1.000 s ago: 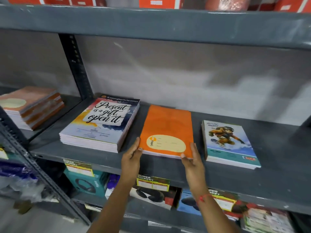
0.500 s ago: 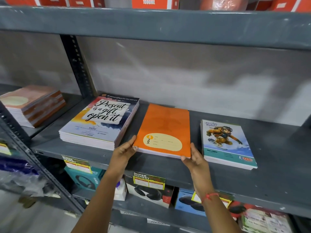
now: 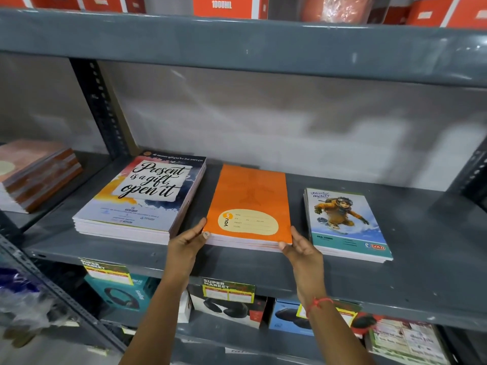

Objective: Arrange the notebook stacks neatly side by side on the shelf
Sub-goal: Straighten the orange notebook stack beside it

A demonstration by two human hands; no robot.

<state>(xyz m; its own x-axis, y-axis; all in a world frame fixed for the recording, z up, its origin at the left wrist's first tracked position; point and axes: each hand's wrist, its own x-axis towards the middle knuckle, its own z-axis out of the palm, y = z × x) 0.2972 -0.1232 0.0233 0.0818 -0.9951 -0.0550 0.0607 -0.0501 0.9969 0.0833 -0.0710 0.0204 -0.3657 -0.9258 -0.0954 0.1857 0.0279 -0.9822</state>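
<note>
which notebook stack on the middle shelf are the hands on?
The orange stack, the middle one: left hand and right hand touch its front corners. The "Present is a gift" stack and the adventure-cover stack lie untouched.

Even, moderately bright light. Soft shadow beneath the grey metal upper shelf (image 3: 237, 48). Faint sheen on the glossy lettered notebook cover (image 3: 147, 191). Wide-angle bowing at the edges; left stack of brown notebooks (image 3: 34, 172) and lower-left corner smeared, blurred.
</note>
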